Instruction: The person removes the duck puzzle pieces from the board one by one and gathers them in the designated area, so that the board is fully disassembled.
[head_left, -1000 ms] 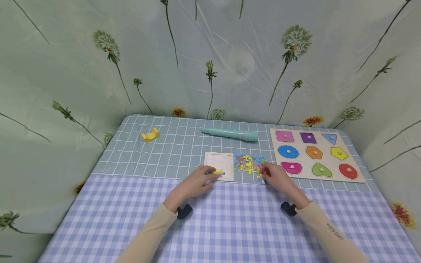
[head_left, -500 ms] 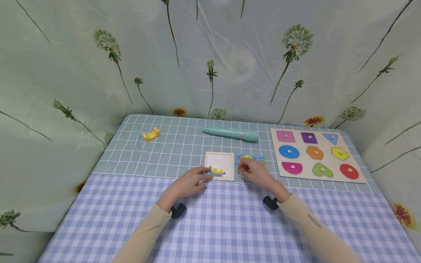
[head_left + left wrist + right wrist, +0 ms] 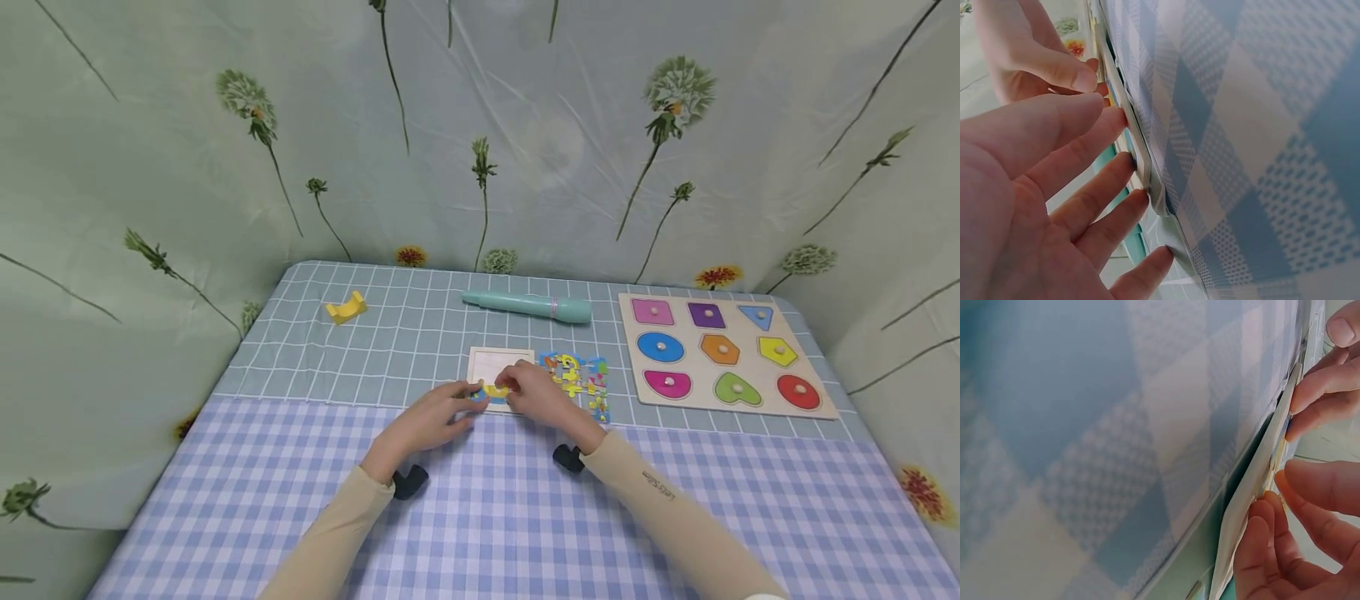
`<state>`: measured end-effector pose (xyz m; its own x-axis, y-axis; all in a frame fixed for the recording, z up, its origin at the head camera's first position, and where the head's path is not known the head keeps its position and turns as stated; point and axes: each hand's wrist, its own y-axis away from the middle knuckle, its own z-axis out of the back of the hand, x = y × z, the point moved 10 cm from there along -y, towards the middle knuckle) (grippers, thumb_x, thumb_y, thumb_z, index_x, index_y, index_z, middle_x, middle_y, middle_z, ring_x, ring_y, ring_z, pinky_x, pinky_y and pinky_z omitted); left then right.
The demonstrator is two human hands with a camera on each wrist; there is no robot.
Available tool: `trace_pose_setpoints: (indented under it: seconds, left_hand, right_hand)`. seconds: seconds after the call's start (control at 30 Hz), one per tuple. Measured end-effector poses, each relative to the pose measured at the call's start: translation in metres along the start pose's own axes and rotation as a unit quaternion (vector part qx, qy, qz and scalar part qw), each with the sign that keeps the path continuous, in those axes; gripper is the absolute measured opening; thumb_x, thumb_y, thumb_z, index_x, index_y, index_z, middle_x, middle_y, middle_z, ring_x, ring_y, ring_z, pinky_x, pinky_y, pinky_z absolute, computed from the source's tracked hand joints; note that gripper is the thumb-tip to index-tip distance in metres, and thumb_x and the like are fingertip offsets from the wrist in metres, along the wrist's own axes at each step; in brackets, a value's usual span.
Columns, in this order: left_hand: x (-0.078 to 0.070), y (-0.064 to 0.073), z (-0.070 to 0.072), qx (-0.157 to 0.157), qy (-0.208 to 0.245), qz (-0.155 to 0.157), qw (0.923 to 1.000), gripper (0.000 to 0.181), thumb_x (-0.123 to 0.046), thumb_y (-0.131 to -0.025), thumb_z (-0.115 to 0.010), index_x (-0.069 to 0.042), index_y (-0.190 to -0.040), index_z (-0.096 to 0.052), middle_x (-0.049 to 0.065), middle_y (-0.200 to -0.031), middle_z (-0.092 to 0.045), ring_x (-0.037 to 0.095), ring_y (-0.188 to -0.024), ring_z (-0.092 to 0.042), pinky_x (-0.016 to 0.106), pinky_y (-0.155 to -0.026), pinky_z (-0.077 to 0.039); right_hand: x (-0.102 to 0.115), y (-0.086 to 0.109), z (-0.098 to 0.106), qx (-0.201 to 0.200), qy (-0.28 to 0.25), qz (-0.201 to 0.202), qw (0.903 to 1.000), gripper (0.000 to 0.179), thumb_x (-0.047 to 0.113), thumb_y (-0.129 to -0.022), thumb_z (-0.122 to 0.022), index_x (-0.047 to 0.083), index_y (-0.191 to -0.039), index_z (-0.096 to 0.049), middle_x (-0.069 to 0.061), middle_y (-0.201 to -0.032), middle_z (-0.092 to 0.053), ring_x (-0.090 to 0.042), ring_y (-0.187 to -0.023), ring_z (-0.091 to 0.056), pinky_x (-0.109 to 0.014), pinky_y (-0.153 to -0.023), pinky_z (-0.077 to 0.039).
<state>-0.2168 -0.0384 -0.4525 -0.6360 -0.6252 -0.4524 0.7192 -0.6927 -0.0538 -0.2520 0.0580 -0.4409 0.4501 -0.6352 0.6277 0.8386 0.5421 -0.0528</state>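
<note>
A shallow square wooden puzzle tray (image 3: 501, 353) lies mid-table, with blue-and-yellow jigsaw pieces (image 3: 492, 392) along its near edge. My left hand (image 3: 435, 414) rests at the tray's near left corner. In the left wrist view the fingers (image 3: 1094, 134) are extended, their tips touching the tray and the pieces. Over the tray's near right part, my right hand (image 3: 542, 393) pinches what looks like a small jigsaw piece, mostly hidden by the fingertips. The right wrist view shows the thumb and bent fingers (image 3: 1260, 534) close against the tray. Loose jigsaw pieces (image 3: 573, 377) lie just right of the tray.
A wooden shape board (image 3: 693, 367) with knobbed colored shapes lies at the right. Behind the tray is a teal tapered tube (image 3: 528, 306). A yellow curved block (image 3: 347, 308) sits at the back left. A checked cloth (image 3: 480, 508) covers the near side.
My right hand has moved left from the loose pieces to the tray, uncovering those pieces. My left hand shifted slightly left, then stayed at the tray's corner.
</note>
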Motion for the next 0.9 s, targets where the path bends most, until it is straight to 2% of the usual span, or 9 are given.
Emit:
trace_pose_setpoints:
  seconds: [0.17, 0.37, 0.5, 0.67, 0.8, 0.9]
  left_hand:
    - [0.001, 0.0, -0.001, 0.008, 0.005, 0.013, 0.9999, 0.034, -0.016, -0.093, -0.062, -0.006, -0.125, -0.064, 0.015, -0.138, -0.049, 0.035, -0.125, -0.046, 0.046, -0.102, -0.038]
    - [0.001, 0.0, -0.001, 0.011, 0.01, 0.015, 0.9998, 0.034, -0.014, -0.093, -0.062, -0.005, -0.125, -0.064, 0.016, -0.138, -0.049, 0.035, -0.125, -0.046, 0.046, -0.103, -0.037]
    - [0.001, 0.0, -0.002, 0.014, 0.014, 0.017, 0.9997, 0.035, -0.015, -0.094, -0.061, -0.005, -0.127, -0.062, 0.015, -0.14, -0.048, 0.036, -0.127, -0.044, 0.047, -0.104, -0.035]
    - [0.001, 0.0, -0.002, 0.017, 0.017, 0.016, 0.9996, 0.036, -0.015, -0.094, -0.06, -0.004, -0.128, -0.061, 0.015, -0.14, -0.047, 0.037, -0.129, -0.041, 0.047, -0.106, -0.033]
    - [0.002, 0.0, -0.002, 0.019, 0.018, 0.015, 0.9995, 0.036, -0.015, -0.094, -0.06, -0.004, -0.129, -0.06, 0.015, -0.141, -0.047, 0.037, -0.13, -0.04, 0.047, -0.106, -0.032]
    - [0.002, 0.0, -0.001, 0.018, 0.022, 0.015, 0.9995, 0.036, -0.015, -0.095, -0.06, -0.004, -0.129, -0.06, 0.015, -0.141, -0.047, 0.037, -0.13, -0.04, 0.047, -0.106, -0.032]
  right_hand:
    - [0.001, -0.002, 0.001, -0.006, -0.039, 0.005, 0.9992, 0.02, -0.009, -0.082, -0.059, 0.001, -0.098, -0.066, -0.006, -0.083, -0.053, -0.015, -0.073, -0.048, -0.028, -0.065, -0.044]
    - [0.002, -0.003, 0.002, -0.006, -0.076, 0.021, 0.9968, 0.018, -0.009, -0.084, -0.058, 0.004, -0.095, -0.064, -0.004, -0.081, -0.057, -0.014, -0.072, -0.051, -0.027, -0.066, -0.046]
    - [-0.01, 0.002, 0.01, -0.012, -0.113, -0.009, 0.9935, 0.015, -0.007, -0.085, -0.059, 0.003, -0.094, -0.064, -0.002, -0.078, -0.059, -0.013, -0.07, -0.052, -0.028, -0.065, -0.045]
    - [-0.032, 0.018, 0.03, -0.017, -0.139, -0.043, 0.9892, 0.012, -0.006, -0.085, -0.058, 0.001, -0.093, -0.065, -0.005, -0.081, -0.06, -0.016, -0.072, -0.053, -0.029, -0.066, -0.045]
    - [-0.051, 0.033, 0.043, -0.002, -0.144, -0.067, 0.9872, 0.012, -0.007, -0.085, -0.057, -0.002, -0.094, -0.064, -0.007, -0.082, -0.06, -0.018, -0.073, -0.052, -0.028, -0.066, -0.046]
    - [-0.066, 0.043, 0.048, 0.011, -0.128, -0.099, 0.9868, 0.012, -0.007, -0.084, -0.058, -0.002, -0.093, -0.064, -0.006, -0.081, -0.058, -0.02, -0.073, -0.05, -0.03, -0.065, -0.045]
